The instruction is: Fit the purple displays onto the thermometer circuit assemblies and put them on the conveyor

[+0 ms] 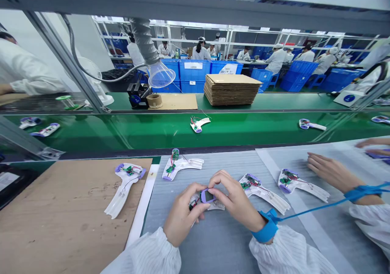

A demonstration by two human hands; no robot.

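Near the front of the grey mat, my left hand [185, 213] is closed round a white gun-shaped thermometer housing [217, 205] with wires and circuit parts showing. My right hand [230, 192] pinches the purple-framed display [207, 196] at the housing's head, thumb and fingertips on its edge. Much of the housing is hidden by my hands. Just right of my right hand lies an open thermometer half [263, 190] with green boards and red wires. Another half [179, 166] lies behind my hands, its small green board standing up.
A similar half [124, 186] rests on the brown cardboard [76, 201] at left; another [301, 184] lies near a co-worker's hand [335, 172] at right. Further halves sit on the green conveyor [252, 131]. Beyond stand a cardboard stack [231, 90] and an extraction hood [161, 74].
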